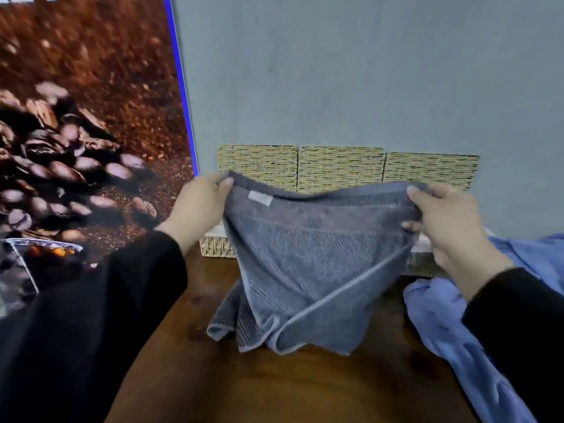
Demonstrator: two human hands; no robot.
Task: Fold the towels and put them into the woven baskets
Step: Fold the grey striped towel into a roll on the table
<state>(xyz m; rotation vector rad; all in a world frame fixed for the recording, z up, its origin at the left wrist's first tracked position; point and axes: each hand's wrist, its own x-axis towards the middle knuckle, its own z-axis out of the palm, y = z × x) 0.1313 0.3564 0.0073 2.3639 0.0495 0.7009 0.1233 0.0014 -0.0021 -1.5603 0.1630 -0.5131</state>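
A grey-blue towel (308, 254) hangs stretched between my hands above the wooden table (274, 389). My left hand (198, 209) pinches its upper left corner, near a small white label. My right hand (451, 221) grips the upper right corner. The towel's lower part bunches on the tabletop. Behind it stand three woven baskets side by side against the wall: left (256, 164), middle (340, 167), right (430, 169). Their lower parts are hidden by the towel.
A light blue cloth (451, 331) lies crumpled on the table's right side, under my right forearm. A large coffee-bean poster (85, 132) fills the left. A grey wall (366, 71) rises behind the baskets.
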